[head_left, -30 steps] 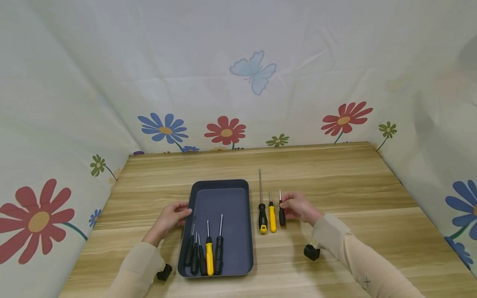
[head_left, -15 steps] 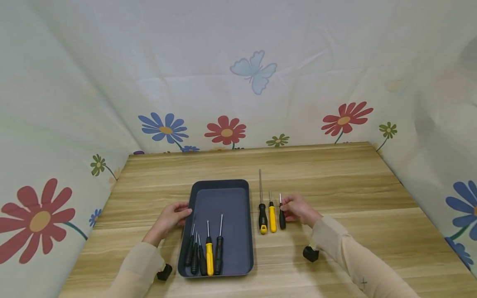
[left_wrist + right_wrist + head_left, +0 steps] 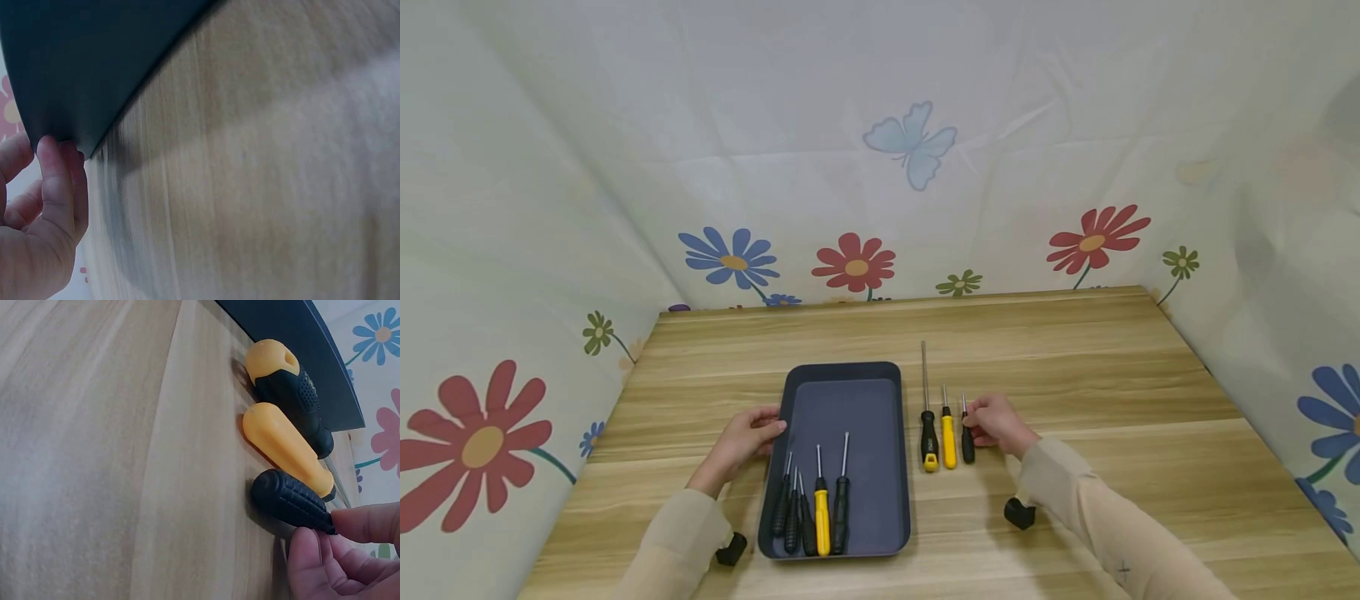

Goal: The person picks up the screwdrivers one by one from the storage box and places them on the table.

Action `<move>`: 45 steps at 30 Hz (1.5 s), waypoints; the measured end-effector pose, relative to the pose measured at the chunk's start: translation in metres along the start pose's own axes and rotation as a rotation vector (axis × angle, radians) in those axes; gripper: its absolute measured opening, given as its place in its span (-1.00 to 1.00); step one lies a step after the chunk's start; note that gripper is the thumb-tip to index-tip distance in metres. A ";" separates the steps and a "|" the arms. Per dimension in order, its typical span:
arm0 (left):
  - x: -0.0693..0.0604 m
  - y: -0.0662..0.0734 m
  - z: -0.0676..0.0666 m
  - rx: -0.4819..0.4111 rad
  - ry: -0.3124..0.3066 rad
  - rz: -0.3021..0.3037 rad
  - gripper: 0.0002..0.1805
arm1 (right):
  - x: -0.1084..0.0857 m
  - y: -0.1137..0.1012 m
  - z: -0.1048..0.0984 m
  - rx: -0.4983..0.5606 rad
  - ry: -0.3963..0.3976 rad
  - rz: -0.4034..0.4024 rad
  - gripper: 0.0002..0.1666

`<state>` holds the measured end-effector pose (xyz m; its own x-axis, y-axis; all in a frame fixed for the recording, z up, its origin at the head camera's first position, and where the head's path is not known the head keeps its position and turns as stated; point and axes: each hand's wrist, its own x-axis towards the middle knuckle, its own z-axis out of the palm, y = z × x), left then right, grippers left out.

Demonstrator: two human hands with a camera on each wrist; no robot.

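The right hand [image 3: 1002,423] pinches a small black screwdriver [image 3: 968,446] near the top of its handle; the same black handle [image 3: 290,500] lies against the table in the right wrist view. Beside it, roughly parallel, lie a yellow screwdriver [image 3: 949,442] and a longer black-and-yellow one [image 3: 929,442]. At the left edge of a dark tray [image 3: 904,467] the left hand [image 3: 745,437] grips the rim between thumb and fingers; the left wrist view has its fingertips on the tray wall [image 3: 81,75]. Inside the tray's near half are several black screwdrivers [image 3: 840,517] and one yellow [image 3: 822,521].
The wooden table [image 3: 1075,358] runs back to a white cloth wall [image 3: 775,183] printed with flowers and a butterfly. A black wrist device [image 3: 731,550] is at the left sleeve and another [image 3: 1020,513] at the right sleeve.
The right hand and the small black screwdriver have shifted slightly toward the near edge of the table, and the right forearm has moved a little left. The left hand and tray have stayed still.
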<state>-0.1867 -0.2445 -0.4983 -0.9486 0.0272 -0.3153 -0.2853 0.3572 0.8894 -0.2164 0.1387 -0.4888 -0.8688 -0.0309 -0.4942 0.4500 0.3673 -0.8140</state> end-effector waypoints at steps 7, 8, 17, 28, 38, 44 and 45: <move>0.001 -0.001 0.000 -0.003 0.004 0.003 -0.49 | -0.002 -0.002 0.005 -0.038 0.052 -0.023 -0.88; 0.001 -0.001 0.000 -0.004 0.006 0.003 -0.50 | -0.002 -0.002 0.006 -0.044 0.059 -0.023 -0.88; 0.002 -0.001 -0.001 0.007 0.012 0.003 -0.49 | 0.001 -0.001 0.010 -0.101 0.088 -0.036 -0.85; 0.001 -0.002 0.000 -0.006 0.008 0.009 -0.46 | 0.001 0.000 0.009 -0.078 0.086 -0.028 -0.83; 0.002 -0.002 0.000 -0.015 0.011 0.004 -0.48 | -0.001 0.000 0.007 -0.031 0.054 0.017 -0.83; 0.002 -0.001 0.000 -0.011 0.008 0.005 -0.48 | -0.004 0.002 0.003 0.000 0.029 0.014 -0.82; 0.001 -0.001 0.000 -0.008 0.006 0.007 -0.48 | -0.004 0.002 0.002 0.008 0.021 0.014 -0.81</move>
<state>-0.1877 -0.2447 -0.4991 -0.9514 0.0246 -0.3071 -0.2796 0.3499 0.8941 -0.2110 0.1379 -0.4892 -0.8667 -0.0065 -0.4987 0.4633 0.3600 -0.8098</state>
